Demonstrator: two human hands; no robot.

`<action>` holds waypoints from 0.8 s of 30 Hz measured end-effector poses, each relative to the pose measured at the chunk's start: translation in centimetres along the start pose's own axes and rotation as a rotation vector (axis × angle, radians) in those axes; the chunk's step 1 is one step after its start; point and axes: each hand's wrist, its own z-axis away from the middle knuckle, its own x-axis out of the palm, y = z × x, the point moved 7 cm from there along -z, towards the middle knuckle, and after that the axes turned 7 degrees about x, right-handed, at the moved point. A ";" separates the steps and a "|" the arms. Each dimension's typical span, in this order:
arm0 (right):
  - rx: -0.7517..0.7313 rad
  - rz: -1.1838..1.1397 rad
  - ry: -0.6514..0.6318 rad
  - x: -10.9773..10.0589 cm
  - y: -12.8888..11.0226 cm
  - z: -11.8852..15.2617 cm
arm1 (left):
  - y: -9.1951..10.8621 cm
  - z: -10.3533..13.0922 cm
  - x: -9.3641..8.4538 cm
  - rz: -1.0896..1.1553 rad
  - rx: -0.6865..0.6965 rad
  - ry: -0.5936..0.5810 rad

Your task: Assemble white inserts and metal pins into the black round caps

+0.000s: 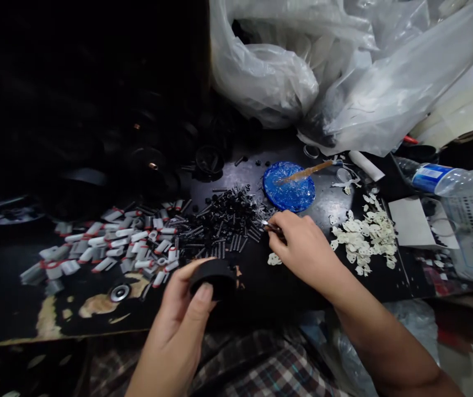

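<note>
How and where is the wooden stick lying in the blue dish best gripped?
Probably pinch the wooden stick from the right, just outside the blue dish: its shaft juts out there, while the other end lies in glossy paste.

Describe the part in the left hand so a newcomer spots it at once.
Along the near edge of the dark table is the left hand. It holds a round black part, much wider than the dark springs piled beyond it.
</note>
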 end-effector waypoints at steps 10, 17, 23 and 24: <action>-0.120 0.222 -0.023 1.3 -0.4 -0.9 | -0.8 -1.1 1.0 0.142 -0.026 -0.049; -0.357 -0.218 0.101 0.9 -4.3 2.6 | 1.2 -0.4 2.5 0.467 -0.058 -0.014; -0.497 -0.266 0.307 0.4 -7.6 2.1 | 4.0 -0.5 0.2 0.552 0.059 0.047; -0.518 -0.271 0.305 0.2 -8.2 2.1 | 4.5 -0.6 -0.6 0.560 0.076 0.067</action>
